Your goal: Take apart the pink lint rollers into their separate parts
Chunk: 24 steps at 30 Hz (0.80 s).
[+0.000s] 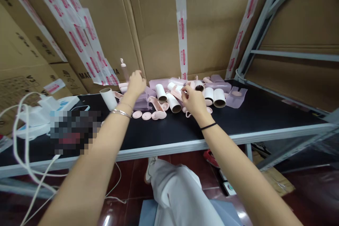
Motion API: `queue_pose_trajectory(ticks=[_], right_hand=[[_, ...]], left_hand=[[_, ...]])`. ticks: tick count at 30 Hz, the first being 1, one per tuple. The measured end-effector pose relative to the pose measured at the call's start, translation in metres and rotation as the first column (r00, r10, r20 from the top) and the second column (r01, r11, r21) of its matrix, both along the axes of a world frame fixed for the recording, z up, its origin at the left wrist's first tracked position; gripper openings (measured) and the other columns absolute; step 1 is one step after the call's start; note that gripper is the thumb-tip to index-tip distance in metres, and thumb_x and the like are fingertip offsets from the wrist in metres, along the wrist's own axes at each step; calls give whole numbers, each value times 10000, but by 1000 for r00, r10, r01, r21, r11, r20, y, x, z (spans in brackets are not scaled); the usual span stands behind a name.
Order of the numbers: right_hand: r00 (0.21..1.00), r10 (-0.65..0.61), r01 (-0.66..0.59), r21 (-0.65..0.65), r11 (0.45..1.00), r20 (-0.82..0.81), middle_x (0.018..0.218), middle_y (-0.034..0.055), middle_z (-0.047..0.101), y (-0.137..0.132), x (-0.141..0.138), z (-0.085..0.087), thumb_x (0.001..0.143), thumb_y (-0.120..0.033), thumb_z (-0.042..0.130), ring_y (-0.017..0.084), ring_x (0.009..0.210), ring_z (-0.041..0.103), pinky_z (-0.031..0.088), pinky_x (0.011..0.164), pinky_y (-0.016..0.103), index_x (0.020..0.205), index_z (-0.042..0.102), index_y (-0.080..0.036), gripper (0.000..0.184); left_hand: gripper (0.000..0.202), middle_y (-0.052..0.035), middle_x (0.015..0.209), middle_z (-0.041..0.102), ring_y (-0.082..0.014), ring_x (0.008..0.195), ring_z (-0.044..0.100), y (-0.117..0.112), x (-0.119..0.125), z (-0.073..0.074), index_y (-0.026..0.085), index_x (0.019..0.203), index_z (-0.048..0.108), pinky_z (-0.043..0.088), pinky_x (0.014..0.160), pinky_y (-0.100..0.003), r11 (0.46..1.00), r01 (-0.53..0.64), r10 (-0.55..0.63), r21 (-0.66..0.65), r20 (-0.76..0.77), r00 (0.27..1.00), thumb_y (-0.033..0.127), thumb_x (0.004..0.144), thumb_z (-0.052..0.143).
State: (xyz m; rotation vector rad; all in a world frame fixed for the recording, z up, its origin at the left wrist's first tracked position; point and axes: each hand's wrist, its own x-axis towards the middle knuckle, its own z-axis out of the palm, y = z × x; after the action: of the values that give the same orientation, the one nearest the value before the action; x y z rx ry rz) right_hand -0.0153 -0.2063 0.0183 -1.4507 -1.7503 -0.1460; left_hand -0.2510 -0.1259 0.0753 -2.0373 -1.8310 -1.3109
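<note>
My left hand is over the left part of a pile of pink parts, its fingers bent and their tips hidden behind the hand. Just beyond it stands a slim clear tube with a pink cap; whether the hand touches it I cannot tell. Below lies a translucent purple piece. My right hand has its thumb and fingers drawn together beside a long pink part; what they pinch is too small to make out. White cardboard tubes and round pink discs lie between the hands.
A white tube stands at the pile's left. Farther left are a white power strip with cables and a pixelated object. Taped cardboard backs the black tabletop. A metal post rises at the right.
</note>
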Motion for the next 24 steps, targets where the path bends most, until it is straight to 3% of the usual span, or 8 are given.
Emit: queue_pose_trajectory(ticks=[3,5,10,13,15,18,21,24], right_hand=[[1000,1,-1,9,1000,16,723,53,684,-2,-1,3,857,-230,445,199,637,595,352,588,272,969,618,-211,207],[1000,-2,2,-2,1000,27,722,50,685,-3,-1,6,855,-227,444,199,633,594,336,579,270,962,612,-216,199],[996,32,-30,-25,999,83,707,43,683,-3,-4,8,873,-229,426,203,635,606,292,559,277,956,599,-225,192],[995,46,-45,-14,999,94,706,40,681,-2,-4,9,868,-215,420,210,648,613,299,572,284,964,594,-230,199],[995,52,-52,-9,999,88,723,46,683,-3,-4,10,871,-218,413,216,663,616,312,582,287,969,593,-231,205],[995,64,-63,-13,998,71,744,57,685,-5,-3,10,877,-234,410,221,674,614,320,585,288,966,595,-230,206],[997,77,-77,-19,997,19,735,52,680,-5,-2,9,878,-242,417,214,672,604,328,590,282,946,598,-233,193],[991,90,-86,46,995,-94,768,59,679,-2,0,9,886,-253,411,211,705,599,366,639,289,964,592,-217,201]], left_hand=[[276,-216,1073,633,-309,1183,518,31,-31,11,122,882,612,339,1056,-503,995,64,-92,-81,-411,907,35,668,460],[163,-170,924,661,-292,1192,505,51,-49,12,185,641,547,287,1084,-513,988,107,-149,-109,-534,832,43,632,466],[325,-48,501,470,-227,1094,541,97,-81,5,207,443,235,172,1135,-495,972,179,-233,-149,-572,787,150,644,484],[407,-3,434,332,-198,942,560,106,-92,5,190,445,228,150,1134,-495,967,197,-254,-163,-500,828,259,771,462],[450,13,447,315,-175,907,547,101,-95,10,175,459,254,117,1131,-510,971,192,-238,-145,-460,856,316,839,450],[438,-4,564,463,-186,998,537,81,-90,27,152,517,316,110,1113,-552,994,83,-110,-75,-508,854,336,886,463],[265,-97,848,612,-282,1132,526,54,-68,48,137,649,441,256,1051,-560,995,-99,81,3,-591,803,267,864,527],[134,-170,1008,629,-361,1109,562,22,-33,60,143,829,543,371,982,-544,987,-130,160,95,-523,837,258,795,604]])
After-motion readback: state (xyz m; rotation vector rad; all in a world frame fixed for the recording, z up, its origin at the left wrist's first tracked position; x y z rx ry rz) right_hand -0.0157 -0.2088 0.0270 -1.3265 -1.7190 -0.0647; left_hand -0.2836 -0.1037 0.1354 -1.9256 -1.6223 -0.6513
